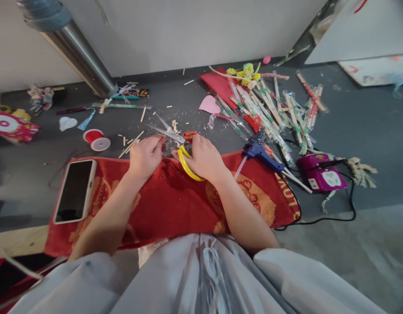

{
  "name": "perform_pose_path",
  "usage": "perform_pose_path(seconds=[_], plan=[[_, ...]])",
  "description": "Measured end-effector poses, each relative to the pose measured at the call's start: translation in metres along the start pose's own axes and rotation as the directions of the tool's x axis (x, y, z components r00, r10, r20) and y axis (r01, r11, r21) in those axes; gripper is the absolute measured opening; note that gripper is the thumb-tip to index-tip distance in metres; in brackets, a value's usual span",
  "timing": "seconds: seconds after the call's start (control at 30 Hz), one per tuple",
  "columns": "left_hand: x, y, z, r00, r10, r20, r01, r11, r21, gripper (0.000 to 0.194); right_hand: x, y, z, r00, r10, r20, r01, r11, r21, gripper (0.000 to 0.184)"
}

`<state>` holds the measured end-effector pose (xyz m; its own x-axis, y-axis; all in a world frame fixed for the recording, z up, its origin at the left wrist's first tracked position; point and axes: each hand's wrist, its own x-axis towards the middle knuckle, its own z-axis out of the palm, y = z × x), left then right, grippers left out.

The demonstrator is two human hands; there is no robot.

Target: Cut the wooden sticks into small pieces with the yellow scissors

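Observation:
My right hand grips a pair of scissors by its yellow and orange handles, blades spread and pointing up-left over the grey floor. My left hand is closed in a pinch just left of the blades, holding something small I cannot make out. Both hands rest at the far edge of a red and gold cloth lying before my lap. Short wooden stick offcuts and crumbs lie around the blades.
A phone lies on the cloth's left end. Red thread spool sits beyond it. Blue glue gun, purple device with black cable, and a heap of wrapped chopsticks are at right. A metal pipe stands at back left.

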<state>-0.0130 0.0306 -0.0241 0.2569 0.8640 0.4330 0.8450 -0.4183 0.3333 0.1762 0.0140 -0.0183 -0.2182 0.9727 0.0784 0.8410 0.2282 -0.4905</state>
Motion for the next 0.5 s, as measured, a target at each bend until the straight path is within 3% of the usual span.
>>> perform_pose_path(seconds=[0.5], plan=[[0.0013,0.0033,0.0008,0.998,-0.055,0.019,0.057,0.992,-0.110,0.025,0.0010,-0.0012,-0.0006,1.000,0.019,-0.006,-0.019,0.999,0.032,0.067]])
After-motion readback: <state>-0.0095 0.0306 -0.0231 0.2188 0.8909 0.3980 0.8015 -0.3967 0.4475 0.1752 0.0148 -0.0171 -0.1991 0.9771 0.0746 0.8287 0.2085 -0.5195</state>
